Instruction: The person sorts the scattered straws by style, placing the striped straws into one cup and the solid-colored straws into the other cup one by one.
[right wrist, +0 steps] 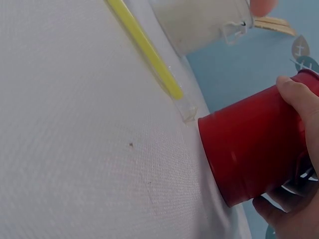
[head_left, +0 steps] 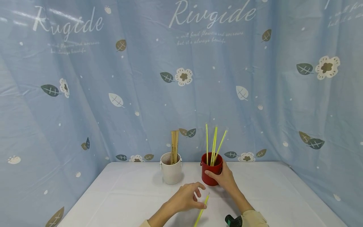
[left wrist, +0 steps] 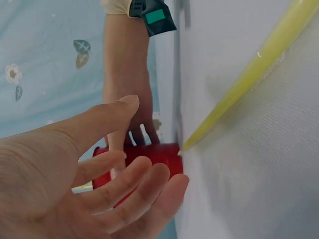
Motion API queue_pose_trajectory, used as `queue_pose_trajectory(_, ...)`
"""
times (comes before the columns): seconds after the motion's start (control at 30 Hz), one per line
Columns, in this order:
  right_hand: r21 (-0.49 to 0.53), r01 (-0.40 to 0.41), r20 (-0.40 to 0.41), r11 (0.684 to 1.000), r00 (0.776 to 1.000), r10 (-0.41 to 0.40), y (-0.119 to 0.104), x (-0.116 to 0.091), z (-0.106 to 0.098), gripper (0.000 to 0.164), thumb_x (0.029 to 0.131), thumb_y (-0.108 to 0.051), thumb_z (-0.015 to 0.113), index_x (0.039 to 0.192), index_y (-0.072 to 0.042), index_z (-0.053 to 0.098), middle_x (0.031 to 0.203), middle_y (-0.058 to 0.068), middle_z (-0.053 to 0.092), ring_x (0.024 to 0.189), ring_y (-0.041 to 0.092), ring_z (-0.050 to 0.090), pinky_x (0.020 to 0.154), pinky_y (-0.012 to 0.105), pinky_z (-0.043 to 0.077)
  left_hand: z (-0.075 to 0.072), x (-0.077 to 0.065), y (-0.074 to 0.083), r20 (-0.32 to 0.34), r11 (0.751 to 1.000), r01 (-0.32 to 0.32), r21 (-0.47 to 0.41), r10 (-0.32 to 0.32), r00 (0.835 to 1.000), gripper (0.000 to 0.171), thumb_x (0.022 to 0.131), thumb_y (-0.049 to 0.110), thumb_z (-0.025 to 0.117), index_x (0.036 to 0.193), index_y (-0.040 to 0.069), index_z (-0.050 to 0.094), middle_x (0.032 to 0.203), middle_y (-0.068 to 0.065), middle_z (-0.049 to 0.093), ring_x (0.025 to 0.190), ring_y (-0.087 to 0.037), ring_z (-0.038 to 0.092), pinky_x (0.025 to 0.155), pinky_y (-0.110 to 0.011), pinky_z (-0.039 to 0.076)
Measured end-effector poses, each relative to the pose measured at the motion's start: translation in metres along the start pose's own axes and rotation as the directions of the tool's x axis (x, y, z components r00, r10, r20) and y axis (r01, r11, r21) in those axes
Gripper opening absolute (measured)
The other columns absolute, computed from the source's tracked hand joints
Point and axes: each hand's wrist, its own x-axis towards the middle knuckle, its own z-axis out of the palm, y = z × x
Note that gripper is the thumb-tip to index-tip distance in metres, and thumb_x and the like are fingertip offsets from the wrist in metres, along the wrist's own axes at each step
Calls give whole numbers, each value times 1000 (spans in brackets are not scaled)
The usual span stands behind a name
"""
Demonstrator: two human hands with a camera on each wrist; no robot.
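My right hand (head_left: 226, 179) grips the side of a small red bucket (head_left: 208, 177), its thumb on the front. Several yellow straws (head_left: 214, 145) in clear wrappers stand in that bucket, their tops leaning apart. One more wrapped yellow straw (head_left: 200, 212) lies on the table, its far end close to the bucket's base, as the right wrist view shows. Over this straw hovers my left hand (head_left: 185, 198), fingers loosely bent and thumb apart from them. Nothing sits between those fingers in the left wrist view, where the straw (left wrist: 249, 69) runs clear of the hand.
A white bucket (head_left: 171, 174) holding wooden chopsticks (head_left: 174, 145) stands left of the red one. Both are on a white-covered table (head_left: 122, 192), near its back edge. Behind hangs a blue patterned curtain (head_left: 147, 94). A dark wrist device (head_left: 233, 220) is by the right sleeve.
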Motion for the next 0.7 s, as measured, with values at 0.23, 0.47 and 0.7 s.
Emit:
queue_pose_trajectory(0.23,3,0,6,1000,1000,0,-2,0,-1,95,80,-43,81,151,-10,27,144,14,50,132,34,50,106,56,45,2,-2,4,74,996,84,10,-84,994,54,75,32,85,123,17,63,85,4,67,67,-2,57,71,-27,45)
queue_pose_trajectory(0.47,1,-4,11,1000,1000,4,-1,0,-2,96,80,-44,80,152,-11,25,146,14,48,133,35,48,105,56,45,8,-5,13,155,975,191,112,-207,966,54,75,34,85,124,23,63,77,7,62,73,-7,51,75,-35,50)
queue_pose_trajectory(0.7,-5,1,7,1000,1000,-1,-1,-1,-2,96,80,-43,80,151,-10,26,145,15,49,131,34,49,104,55,46,16,-9,15,192,965,237,114,-256,947,59,74,33,86,126,21,63,67,8,60,66,-8,52,68,-25,41)
